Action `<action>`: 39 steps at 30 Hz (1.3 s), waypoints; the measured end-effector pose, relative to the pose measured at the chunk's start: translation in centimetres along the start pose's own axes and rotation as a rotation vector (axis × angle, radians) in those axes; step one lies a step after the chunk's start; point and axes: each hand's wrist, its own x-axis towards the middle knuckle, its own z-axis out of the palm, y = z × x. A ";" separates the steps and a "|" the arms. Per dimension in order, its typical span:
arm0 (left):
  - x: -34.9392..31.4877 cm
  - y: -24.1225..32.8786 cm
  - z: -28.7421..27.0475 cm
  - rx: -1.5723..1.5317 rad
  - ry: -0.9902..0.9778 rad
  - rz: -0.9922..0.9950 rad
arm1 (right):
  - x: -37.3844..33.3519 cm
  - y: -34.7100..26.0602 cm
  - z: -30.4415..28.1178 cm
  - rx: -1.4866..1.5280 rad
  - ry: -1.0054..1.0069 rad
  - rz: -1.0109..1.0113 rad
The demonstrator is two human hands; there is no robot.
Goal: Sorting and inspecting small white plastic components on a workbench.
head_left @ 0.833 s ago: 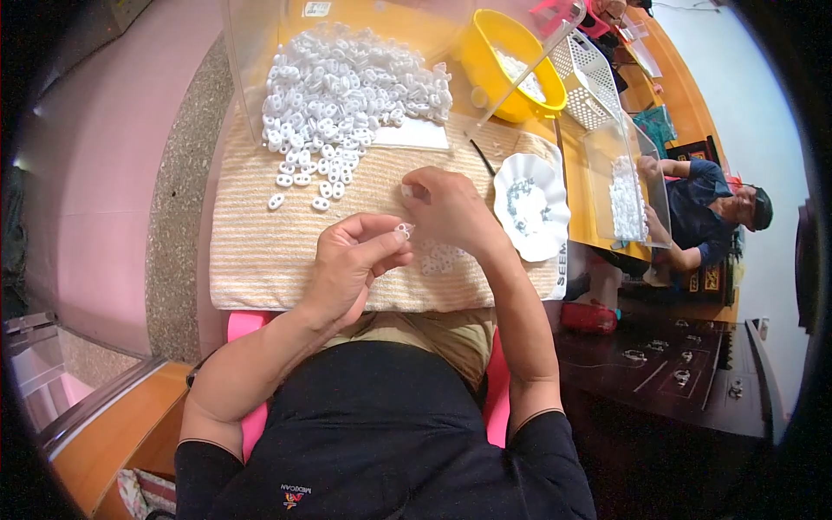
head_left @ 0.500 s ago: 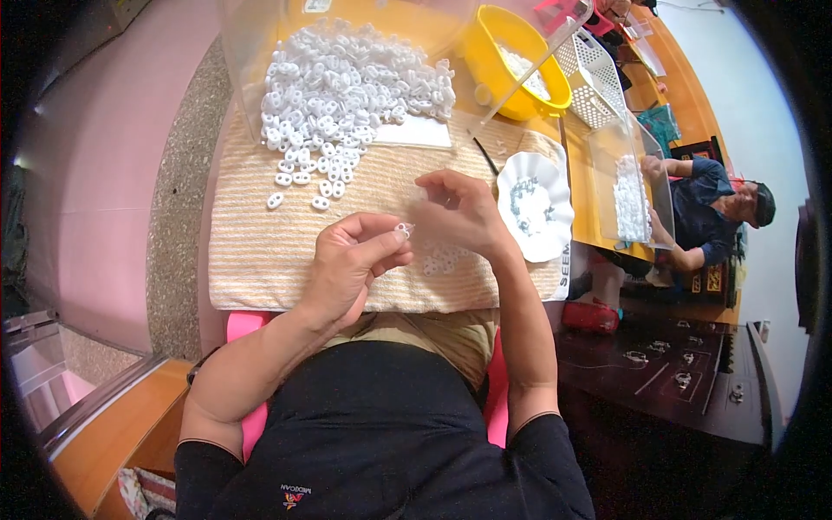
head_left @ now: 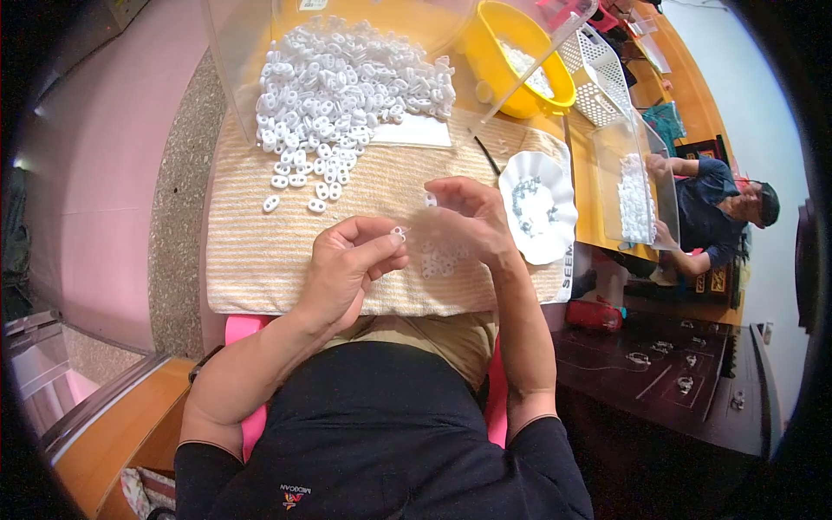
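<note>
My left hand (head_left: 351, 260) pinches a small pale two-holed piece (head_left: 399, 233) between thumb and forefinger, over a striped towel (head_left: 260, 269). To its right, my right hand (head_left: 472, 217) is raised, its thumb side smeared by motion. A white oval piece with two holes (head_left: 430, 200) shows at its fingertips. Several small clear-white pieces (head_left: 444, 260) lie on the towel below that hand. A large heap of white two-holed pieces (head_left: 347, 87) spills from a clear bin (head_left: 227, 69) onto the towel's far left. Right of my right hand stands a white wavy-rimmed dish (head_left: 563, 204) with small grey and white bits.
A dark thin stick (head_left: 487, 154) lies above the dish. Farther back are a yellow basin (head_left: 485, 52) with white pieces and a white perforated basket (head_left: 598, 78). Another person (head_left: 715, 204) sits at the right by a clear box (head_left: 611, 208) of white pieces.
My right hand has shifted slightly, and a white two-holed piece now shows at its fingertips. My left hand keeps its pinch almost in place. The view has shifted a little.
</note>
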 end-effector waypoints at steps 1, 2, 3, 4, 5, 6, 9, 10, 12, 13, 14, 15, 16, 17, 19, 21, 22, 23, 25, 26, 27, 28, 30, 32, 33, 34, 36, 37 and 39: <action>0.0 0.0 0.0 0.003 0.001 -0.004 | 0.0 0.0 0.0 0.001 0.000 0.002; 0.0 0.0 0.0 0.006 0.003 -0.008 | -0.1 0.1 0.0 -0.004 -0.004 -0.004; 0.0 0.0 0.0 0.005 0.004 -0.010 | -0.1 0.2 0.1 -0.008 -0.008 -0.011; 0.0 0.0 -0.1 0.001 0.003 -0.013 | -0.2 0.2 0.1 -0.007 -0.008 -0.009; 0.0 0.0 -0.1 -0.003 0.002 -0.017 | -0.3 0.1 0.1 -0.010 -0.009 0.039; 0.0 0.1 -0.1 -0.004 0.004 -0.018 | -0.4 0.0 0.1 -0.013 -0.009 0.086; 0.1 0.1 -0.2 0.002 0.014 -0.025 | -0.4 -0.1 0.5 0.019 0.008 0.055; 0.1 0.1 -0.1 0.003 0.011 -0.026 | -0.4 0.0 0.5 0.020 0.008 0.056; 0.1 0.2 0.0 0.003 0.009 -0.027 | -0.5 0.1 0.5 0.034 0.015 -0.027; 0.0 0.3 0.0 0.003 0.011 -0.028 | -0.5 0.2 0.5 0.035 0.014 -0.025; 0.0 0.3 0.0 0.002 0.013 -0.029 | -0.5 0.2 0.5 0.043 0.018 -0.011; 0.0 0.3 0.0 0.002 0.015 -0.030 | -0.5 0.2 0.5 0.050 0.022 0.003; 0.0 0.3 0.0 -0.001 0.012 -0.032 | -0.6 0.2 0.5 0.051 0.021 0.004; 0.0 0.3 0.0 -0.003 0.009 -0.034 | -0.7 0.3 0.5 0.054 0.014 0.008; 0.1 0.3 -0.1 0.002 0.014 -0.035 | -0.8 0.2 0.7 0.058 0.005 0.014; 0.1 0.3 -0.2 0.008 0.020 -0.037 | -0.9 -0.2 1.2 0.003 0.028 -0.056; 0.1 0.3 -0.2 0.005 0.022 -0.038 | -1.0 -0.3 1.2 0.004 0.028 -0.054; 0.2 0.2 -0.2 0.002 0.023 -0.040 | -1.1 -0.3 1.2 0.009 0.032 -0.034; 0.2 0.2 -0.2 0.004 0.022 -0.040 | -1.2 -0.6 1.3 0.015 0.036 -0.012; 0.2 0.2 -0.3 0.006 0.020 -0.038 | -1.4 -0.8 1.4 0.004 0.018 -0.001; 0.2 0.2 -0.3 0.005 0.022 -0.040 | -1.5 -1.0 1.4 -0.008 0.000 0.010; 0.1 0.2 -0.3 0.012 0.020 -0.041 | -1.7 -0.9 1.4 -0.006 0.000 0.012; 0.1 0.1 -0.4 0.018 0.020 -0.045 | -2.1 -0.7 1.5 -0.018 -0.030 0.011; 0.1 0.1 -0.3 0.014 0.010 -0.046 | -2.4 -0.6 1.4 -0.002 -0.036 0.008; 0.1 0.1 -0.2 0.015 0.010 -0.049 | -2.5 -0.5 1.4 0.013 -0.045 0.003; 0.1 0.1 -0.3 0.021 0.010 -0.053 | -2.5 -0.4 1.4 0.016 -0.046 0.005; 0.1 0.0 -0.3 0.030 0.014 -0.058 | -2.6 -0.1 1.5 0.011 -0.061 0.009; 0.1 0.0 -0.3 0.033 0.014 -0.063 | -2.6 0.0 1.5 0.014 -0.061 0.011; 0.0 0.0 -0.1 0.038 0.017 -0.069 | -2.7 0.2 1.6 0.049 -0.062 0.040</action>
